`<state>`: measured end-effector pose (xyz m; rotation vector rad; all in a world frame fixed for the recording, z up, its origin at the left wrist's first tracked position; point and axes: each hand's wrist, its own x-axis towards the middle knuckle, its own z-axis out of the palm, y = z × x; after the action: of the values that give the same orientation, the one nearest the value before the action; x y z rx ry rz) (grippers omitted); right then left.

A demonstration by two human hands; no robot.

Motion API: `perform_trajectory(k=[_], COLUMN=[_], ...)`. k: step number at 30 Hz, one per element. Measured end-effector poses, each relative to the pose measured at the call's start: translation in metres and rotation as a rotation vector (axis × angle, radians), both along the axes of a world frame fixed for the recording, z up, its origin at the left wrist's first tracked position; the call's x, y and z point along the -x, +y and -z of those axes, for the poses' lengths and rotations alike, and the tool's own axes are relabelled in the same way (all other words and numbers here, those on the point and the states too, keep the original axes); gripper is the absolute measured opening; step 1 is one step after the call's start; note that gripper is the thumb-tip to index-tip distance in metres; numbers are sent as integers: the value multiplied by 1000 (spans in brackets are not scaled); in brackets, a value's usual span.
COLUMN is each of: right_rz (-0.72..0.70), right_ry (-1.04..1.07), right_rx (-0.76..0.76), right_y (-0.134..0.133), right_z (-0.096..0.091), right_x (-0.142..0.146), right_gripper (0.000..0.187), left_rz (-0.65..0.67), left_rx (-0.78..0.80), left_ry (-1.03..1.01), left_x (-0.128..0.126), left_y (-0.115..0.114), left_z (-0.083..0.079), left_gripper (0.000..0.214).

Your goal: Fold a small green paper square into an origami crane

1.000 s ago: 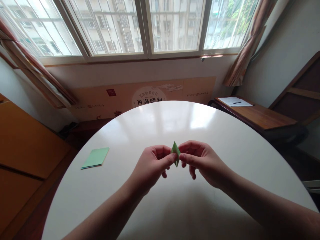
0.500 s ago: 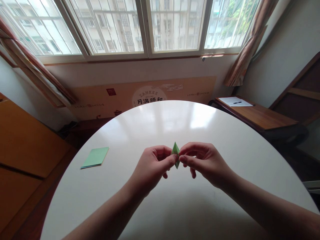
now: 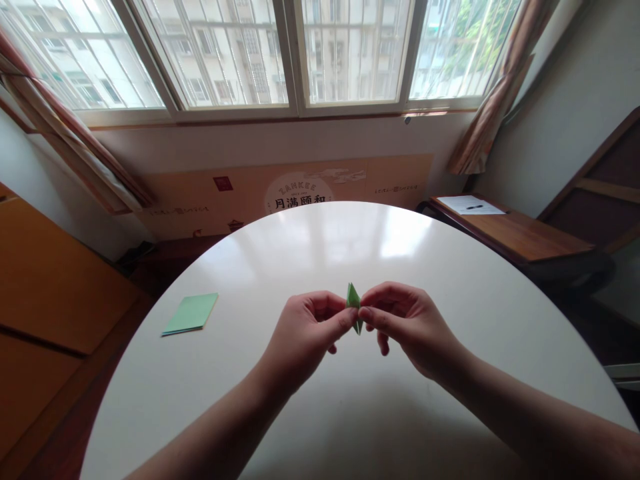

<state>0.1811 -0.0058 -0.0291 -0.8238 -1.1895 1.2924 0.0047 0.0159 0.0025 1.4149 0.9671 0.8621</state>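
Fingers [image 3: 344, 320] of the left hand [image 3: 304, 333] and right hand [image 3: 407, 323] pinch a folded green paper [image 3: 353, 296] between them, pointed tips up and down, above the white counter [image 3: 480, 293]; well to their left lies a green-topped stack of paper squares [image 3: 191, 313]

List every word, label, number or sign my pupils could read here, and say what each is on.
"ZANKEE": on the peach panel beyond the table.
"月满颐和": same panel, below "ZANKEE".
Tiny lettering around these: too small to read.
Script towards the panel's two ends: not legible.
Red square on the panel: marks too small to read.
White sheet: any writing too small to read.
Folded green paper, green stack: no lettering visible.
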Motion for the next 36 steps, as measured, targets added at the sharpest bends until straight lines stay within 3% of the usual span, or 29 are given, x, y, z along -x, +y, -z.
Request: perform_trajectory(k=[15,36], right_rz=[51,-35], right_ry=[14,69], right_rx=[-11,9], right_y=[-3,1], right_z=[-1,2], right_x=[3,1], right_gripper=[14,12], left_rz=[34,28], left_rx=[-43,-53], left_ry=[45,25], left_x=[1,4], left_y=[-2,0], left_z=[-3,-4], left_gripper=[17,20])
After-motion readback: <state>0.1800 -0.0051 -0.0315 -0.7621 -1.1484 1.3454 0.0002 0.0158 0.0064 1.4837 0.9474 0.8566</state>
